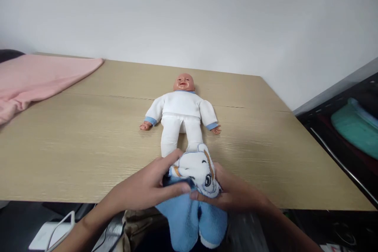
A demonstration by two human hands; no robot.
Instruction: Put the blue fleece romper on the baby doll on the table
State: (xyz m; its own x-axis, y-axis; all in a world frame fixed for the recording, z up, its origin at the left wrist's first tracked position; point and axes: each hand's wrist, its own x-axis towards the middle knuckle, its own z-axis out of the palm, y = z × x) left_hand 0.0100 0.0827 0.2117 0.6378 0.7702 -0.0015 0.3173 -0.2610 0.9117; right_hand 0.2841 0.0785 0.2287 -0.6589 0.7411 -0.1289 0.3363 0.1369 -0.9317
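A baby doll (181,114) in a white suit with blue cuffs lies on its back on the wooden table (88,141), head toward the wall. At the doll's feet, both my hands grip a fluffy blue garment (191,212) with a white cartoon face on it. My left hand (146,187) pinches its left side, fingers closed over the fabric. My right hand (233,193) holds the right side from below. The garment's lower part hangs over the table's front edge and hides the doll's feet.
A pink blanket (35,78) lies on the table's far left corner. At the right stands a dark shelf with a teal cloth (354,126). White cables and a white device (50,236) sit below the table's front edge. A white wall rises behind.
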